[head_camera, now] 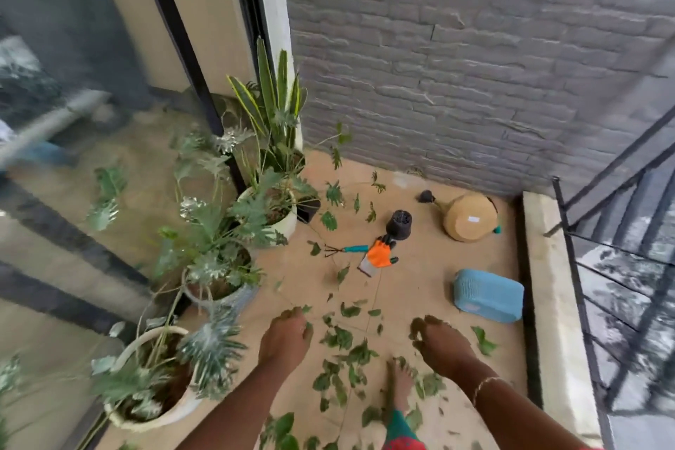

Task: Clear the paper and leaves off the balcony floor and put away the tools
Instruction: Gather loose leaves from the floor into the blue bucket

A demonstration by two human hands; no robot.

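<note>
The job is looking barely begun. Leaves (343, 338) are lying scattered over the balcony floor (420, 278), thickest right under the person. The left hand (286, 334) and right hand (440, 343) are reaching down over them, fingers bent downward; whether either is gripping a leaf I cannot tell. The hand rake (343, 249) and orange glove (380, 254) are lying out, not yet put away.

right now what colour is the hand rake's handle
Teal; the head view shows the hand rake beside the orange glove.
</note>
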